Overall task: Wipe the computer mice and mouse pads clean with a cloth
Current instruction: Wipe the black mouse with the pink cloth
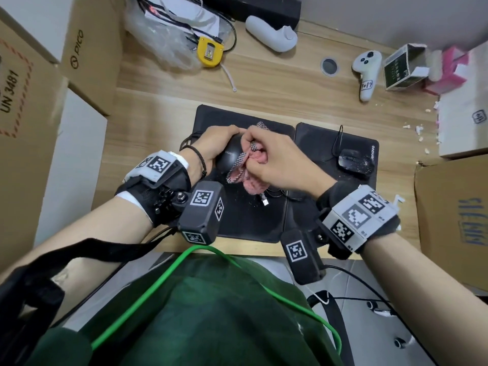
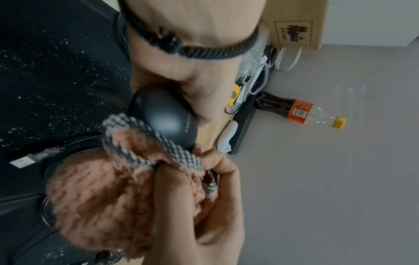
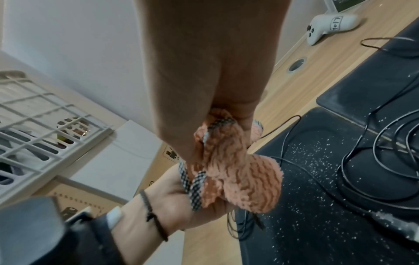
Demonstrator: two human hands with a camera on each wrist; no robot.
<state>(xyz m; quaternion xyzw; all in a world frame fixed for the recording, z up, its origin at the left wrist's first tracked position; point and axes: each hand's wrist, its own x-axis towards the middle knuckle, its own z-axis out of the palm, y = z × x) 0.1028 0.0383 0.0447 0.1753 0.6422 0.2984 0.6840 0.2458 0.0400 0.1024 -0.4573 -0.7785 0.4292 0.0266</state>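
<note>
My left hand grips a black mouse, lifted a little over the left black mouse pad. My right hand holds a bunched pink cloth with a checked trim and presses it against the mouse. White crumbs speckle the left pad. A second black mouse, dusted with white specks, sits on the right mouse pad. The held mouse's cable and USB plug lie coiled on the left pad.
Cardboard boxes stand along the left edge and another box at the right. At the back lie a yellow tape measure, a plastic bag with cables, a white controller and a small green box.
</note>
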